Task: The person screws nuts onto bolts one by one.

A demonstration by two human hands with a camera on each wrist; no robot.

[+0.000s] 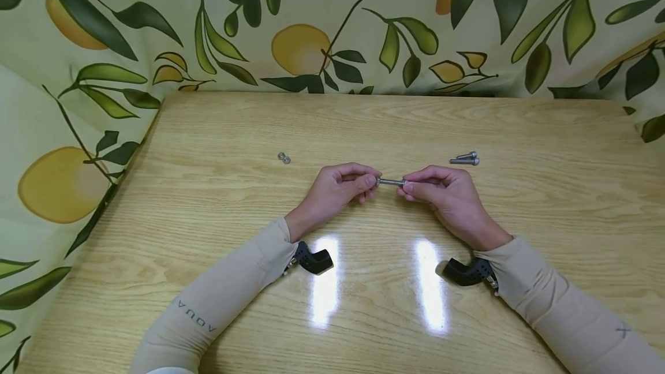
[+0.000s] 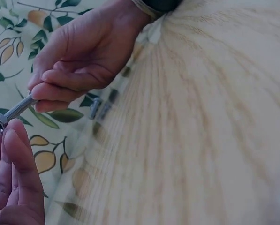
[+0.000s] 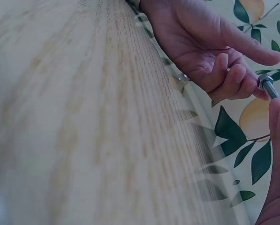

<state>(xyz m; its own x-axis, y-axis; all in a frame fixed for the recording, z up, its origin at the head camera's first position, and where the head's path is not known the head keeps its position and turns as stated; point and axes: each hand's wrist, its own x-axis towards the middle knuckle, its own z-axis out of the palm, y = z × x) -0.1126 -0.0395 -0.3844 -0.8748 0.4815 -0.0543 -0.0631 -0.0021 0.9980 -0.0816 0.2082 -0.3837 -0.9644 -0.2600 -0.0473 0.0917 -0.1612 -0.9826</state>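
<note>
A silver bolt [image 1: 391,182] lies level between the two hands, over the middle of the table. My right hand [image 1: 449,192] pinches its head end between thumb and fingers, hiding the head. On the other end sits a hex nut [image 3: 265,81], with the bolt's thread showing behind it. My left hand [image 1: 345,186] has its fingertips at this nut, thumb and forefinger to either side in the left wrist view. From the right wrist view, the left thumb [image 3: 257,49] stands a little off the nut, while the other fingers curl below.
Two loose nuts [image 1: 284,158] lie on the wooden table [image 1: 234,126] beyond the left hand. Two more bolts [image 1: 464,159] lie side by side beyond the right hand. Leaf-patterned cloth [image 1: 208,27] hangs along the back and left edges.
</note>
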